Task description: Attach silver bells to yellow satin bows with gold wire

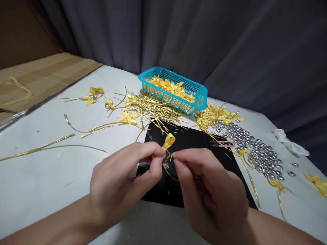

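Observation:
My left hand pinches a yellow ribbon bow between thumb and forefinger, one loop standing up above the fingertips. Below the bow hangs a small silver bell or bead on thin gold cord. Close by on the right, my right hand has thumb and forefinger pressed together at the gold cord. Both hands are held over a black mat. The part of the bow inside the left fingers is hidden.
A turquoise basket of yellow bows stands at the back, gold cords heaped before it. Silver beads spread at right, near pink-handled thread snips. Finished-looking bows lie behind them. A white cloth rests far right; cardboard lies left.

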Demonstrator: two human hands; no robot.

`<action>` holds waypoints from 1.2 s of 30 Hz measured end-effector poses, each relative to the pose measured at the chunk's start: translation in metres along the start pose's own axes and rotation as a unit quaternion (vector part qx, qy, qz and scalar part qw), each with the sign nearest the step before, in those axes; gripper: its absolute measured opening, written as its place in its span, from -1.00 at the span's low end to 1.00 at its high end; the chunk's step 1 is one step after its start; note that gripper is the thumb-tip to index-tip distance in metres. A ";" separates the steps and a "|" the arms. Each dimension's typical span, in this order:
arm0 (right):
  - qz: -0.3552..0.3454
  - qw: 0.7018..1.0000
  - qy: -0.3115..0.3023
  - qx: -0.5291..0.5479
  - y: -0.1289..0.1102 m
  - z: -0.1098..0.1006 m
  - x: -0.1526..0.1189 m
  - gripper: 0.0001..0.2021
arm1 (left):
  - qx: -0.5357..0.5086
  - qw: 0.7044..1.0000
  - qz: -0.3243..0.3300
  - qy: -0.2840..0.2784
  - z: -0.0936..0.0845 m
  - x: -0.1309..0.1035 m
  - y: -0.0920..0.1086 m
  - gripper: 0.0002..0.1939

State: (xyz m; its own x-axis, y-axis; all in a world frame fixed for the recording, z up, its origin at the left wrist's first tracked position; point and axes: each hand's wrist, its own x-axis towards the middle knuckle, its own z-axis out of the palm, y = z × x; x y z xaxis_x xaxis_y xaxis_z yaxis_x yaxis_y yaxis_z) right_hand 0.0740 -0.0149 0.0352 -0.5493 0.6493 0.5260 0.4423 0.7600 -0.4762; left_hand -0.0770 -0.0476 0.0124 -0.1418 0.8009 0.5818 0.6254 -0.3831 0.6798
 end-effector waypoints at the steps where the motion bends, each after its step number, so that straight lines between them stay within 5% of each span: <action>1: -0.004 1.000 -0.003 0.000 0.001 0.000 0.000 -0.85 | 0.001 1.000 -0.001 -0.001 0.000 0.000 0.000 -0.82; 9: -0.045 0.999 -0.016 0.014 0.010 0.002 0.004 -0.82 | -0.088 0.988 -0.113 0.062 0.008 0.001 0.001 -0.77; 14: -0.053 0.998 -0.017 -0.006 0.012 0.004 0.004 -0.88 | -0.163 0.975 -0.150 0.016 0.008 0.013 0.003 -0.79; 24: -0.001 0.999 -0.034 -0.011 0.008 0.010 -0.001 -0.85 | -0.038 0.999 -0.031 -0.003 0.005 0.005 0.000 -0.77; 31: -0.008 0.996 0.028 0.079 0.006 0.022 -0.012 -0.79 | 0.010 0.993 0.082 -0.080 -0.006 -0.003 0.002 -0.65; 36: 0.003 0.985 0.065 0.160 0.005 0.027 -0.017 -0.73 | 0.018 0.991 0.092 -0.096 -0.007 -0.012 -0.001 -0.60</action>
State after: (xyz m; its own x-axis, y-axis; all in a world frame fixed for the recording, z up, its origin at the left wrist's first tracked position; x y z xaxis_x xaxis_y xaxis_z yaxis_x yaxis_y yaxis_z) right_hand 0.0661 -0.0231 0.0048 -0.4434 0.6677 0.5980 0.1878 0.7216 -0.6664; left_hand -0.0818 -0.0599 0.0081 0.1239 0.7927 0.5969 0.6546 -0.5174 0.5512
